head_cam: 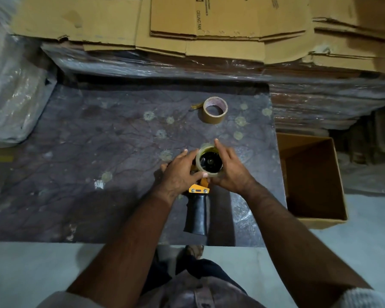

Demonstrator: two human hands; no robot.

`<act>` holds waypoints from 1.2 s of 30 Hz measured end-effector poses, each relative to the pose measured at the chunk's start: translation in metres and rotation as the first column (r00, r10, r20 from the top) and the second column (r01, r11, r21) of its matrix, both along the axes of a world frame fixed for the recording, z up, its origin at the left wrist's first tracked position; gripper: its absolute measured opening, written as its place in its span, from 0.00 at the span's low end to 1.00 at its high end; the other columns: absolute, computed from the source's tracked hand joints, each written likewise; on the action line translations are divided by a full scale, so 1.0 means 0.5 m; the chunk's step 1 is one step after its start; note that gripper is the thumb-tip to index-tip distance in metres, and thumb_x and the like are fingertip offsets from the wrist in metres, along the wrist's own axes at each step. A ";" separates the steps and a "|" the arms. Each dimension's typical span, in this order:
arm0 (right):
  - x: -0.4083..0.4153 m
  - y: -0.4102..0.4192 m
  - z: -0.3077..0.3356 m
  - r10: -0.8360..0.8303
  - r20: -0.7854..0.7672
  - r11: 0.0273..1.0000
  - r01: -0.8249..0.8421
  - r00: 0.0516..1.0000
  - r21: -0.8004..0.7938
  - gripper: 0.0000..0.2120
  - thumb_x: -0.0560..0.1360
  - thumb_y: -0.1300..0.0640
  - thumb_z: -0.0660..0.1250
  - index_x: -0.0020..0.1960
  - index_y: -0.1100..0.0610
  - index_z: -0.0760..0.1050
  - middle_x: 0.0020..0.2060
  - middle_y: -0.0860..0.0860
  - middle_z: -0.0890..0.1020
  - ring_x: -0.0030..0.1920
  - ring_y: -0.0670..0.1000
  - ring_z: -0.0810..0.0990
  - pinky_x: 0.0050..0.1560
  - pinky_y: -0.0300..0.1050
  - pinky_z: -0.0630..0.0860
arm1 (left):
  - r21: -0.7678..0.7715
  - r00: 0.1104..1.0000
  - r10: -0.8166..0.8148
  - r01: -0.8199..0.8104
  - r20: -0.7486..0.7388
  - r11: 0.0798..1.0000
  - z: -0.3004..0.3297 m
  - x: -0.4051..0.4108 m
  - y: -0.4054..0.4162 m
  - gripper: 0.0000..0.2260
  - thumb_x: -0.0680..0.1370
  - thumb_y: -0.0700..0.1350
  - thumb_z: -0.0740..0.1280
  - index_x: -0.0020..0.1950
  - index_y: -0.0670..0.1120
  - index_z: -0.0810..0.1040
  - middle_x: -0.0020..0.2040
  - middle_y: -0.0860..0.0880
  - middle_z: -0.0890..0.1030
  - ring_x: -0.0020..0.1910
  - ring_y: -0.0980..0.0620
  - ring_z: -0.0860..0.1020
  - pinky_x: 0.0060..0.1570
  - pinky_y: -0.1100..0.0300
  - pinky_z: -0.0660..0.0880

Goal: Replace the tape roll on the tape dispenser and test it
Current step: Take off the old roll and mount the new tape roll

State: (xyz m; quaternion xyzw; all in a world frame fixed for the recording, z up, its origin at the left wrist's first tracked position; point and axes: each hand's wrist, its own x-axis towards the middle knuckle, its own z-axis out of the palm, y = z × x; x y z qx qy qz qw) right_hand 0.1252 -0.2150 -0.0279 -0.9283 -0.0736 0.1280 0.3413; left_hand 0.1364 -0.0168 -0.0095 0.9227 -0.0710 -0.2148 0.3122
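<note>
The flattened cardboard carton [229, 16] on top of the stack behind the table carries the printed words "CEILING FAN", running sideways near its middle. Other small print on the same carton, near the top edge, is too blurred to read.

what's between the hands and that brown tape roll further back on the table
Nothing visible. Both hands are around the roll on the dispenser, and only bare table lies between them and the brown tape roll.
</note>
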 end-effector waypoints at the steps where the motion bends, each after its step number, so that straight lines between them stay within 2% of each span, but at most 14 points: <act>1: 0.005 -0.001 0.001 0.016 -0.007 1.000 -0.017 1.000 -0.010 0.59 0.64 0.52 0.83 0.82 0.57 0.47 0.71 0.61 0.66 0.70 0.59 0.70 0.68 0.53 0.72 | 0.000 1.000 0.003 -0.003 -0.014 1.000 -0.003 0.003 0.001 0.38 0.72 0.62 0.71 0.78 0.55 0.62 0.77 0.44 0.69 0.80 0.45 0.59 0.72 0.36 0.63; 3: 0.015 -0.004 0.003 0.056 -0.014 0.998 -0.056 0.998 -0.034 0.60 0.64 0.51 0.83 0.82 0.58 0.47 0.71 0.62 0.67 0.70 0.60 0.70 0.68 0.53 0.72 | 0.012 1.000 0.004 -0.004 -0.028 1.000 -0.009 0.008 0.003 0.40 0.72 0.64 0.69 0.80 0.53 0.60 0.77 0.42 0.68 0.80 0.44 0.59 0.72 0.36 0.63; 7: 0.034 -0.012 0.013 0.074 -0.025 0.994 -0.076 0.997 -0.076 0.59 0.63 0.50 0.82 0.82 0.57 0.49 0.71 0.62 0.69 0.70 0.61 0.71 0.67 0.52 0.71 | -0.019 0.999 0.000 -0.001 -0.034 1.000 -0.015 0.016 -0.002 0.38 0.76 0.56 0.72 0.81 0.46 0.60 0.76 0.36 0.67 0.79 0.40 0.60 0.75 0.46 0.63; 16: 0.041 -0.015 0.021 0.090 -0.019 0.988 -0.092 0.996 -0.125 0.57 0.63 0.48 0.82 0.82 0.56 0.53 0.71 0.61 0.71 0.69 0.61 0.73 0.66 0.49 0.70 | 0.017 0.997 0.018 -0.017 -0.070 1.000 -0.022 0.016 -0.013 0.37 0.77 0.55 0.71 0.80 0.45 0.59 0.77 0.35 0.66 0.79 0.40 0.61 0.74 0.44 0.65; 23: 0.035 -0.018 0.007 0.049 -0.054 0.990 -0.056 0.997 -0.133 0.57 0.62 0.50 0.83 0.82 0.57 0.54 0.70 0.62 0.72 0.68 0.62 0.73 0.66 0.51 0.71 | 0.121 0.998 -0.025 0.032 -0.061 0.992 -0.011 0.016 -0.026 0.35 0.79 0.54 0.68 0.81 0.47 0.57 0.79 0.35 0.60 0.80 0.38 0.55 0.75 0.44 0.62; 26: 0.014 -0.003 -0.009 -0.001 -0.081 0.987 -0.012 0.997 -0.159 0.59 0.62 0.49 0.83 0.82 0.55 0.51 0.70 0.60 0.71 0.67 0.62 0.74 0.64 0.51 0.73 | 0.220 0.997 -0.025 0.041 -0.073 0.975 -0.015 0.001 -0.033 0.35 0.79 0.55 0.68 0.81 0.49 0.56 0.82 0.39 0.53 0.81 0.41 0.52 0.73 0.40 0.63; 29: -0.014 0.015 -0.032 -0.038 -0.099 0.988 0.023 0.994 -0.150 0.59 0.65 0.44 0.80 0.83 0.53 0.46 0.73 0.59 0.66 0.66 0.62 0.74 0.63 0.58 0.76 | 0.316 0.998 -0.025 0.043 -0.063 0.948 -0.027 -0.018 -0.045 0.35 0.79 0.57 0.67 0.81 0.50 0.55 0.83 0.45 0.48 0.82 0.46 0.49 0.68 0.32 0.65; 32: -0.033 0.006 -0.047 -0.016 -0.048 0.983 0.007 0.999 -0.184 0.58 0.68 0.38 0.74 0.83 0.54 0.40 0.80 0.60 0.56 0.75 0.64 0.65 0.69 0.64 0.71 | 0.303 0.998 -0.069 0.067 -0.002 0.951 -0.023 -0.031 -0.041 0.35 0.78 0.57 0.68 0.81 0.52 0.55 0.83 0.49 0.51 0.82 0.50 0.46 0.68 0.29 0.63; 34: -0.050 -0.006 -0.040 0.030 0.006 0.951 -0.026 1.000 -0.309 0.56 0.70 0.36 0.70 0.82 0.58 0.39 0.82 0.58 0.47 0.81 0.60 0.51 0.76 0.61 0.59 | 0.348 0.981 -0.182 0.149 0.062 0.926 -0.019 -0.039 -0.030 0.35 0.80 0.57 0.65 0.82 0.53 0.52 0.84 0.54 0.47 0.82 0.52 0.46 0.68 0.28 0.60; 36: -0.070 -0.013 -0.030 0.053 0.021 0.916 -0.040 0.998 -0.398 0.54 0.73 0.39 0.67 0.82 0.59 0.36 0.82 0.57 0.41 0.82 0.56 0.42 0.78 0.59 0.51 | 0.443 0.943 -0.298 0.206 0.148 0.872 -0.023 -0.044 -0.018 0.33 0.81 0.56 0.62 0.82 0.52 0.51 0.83 0.56 0.44 0.82 0.53 0.47 0.68 0.29 0.58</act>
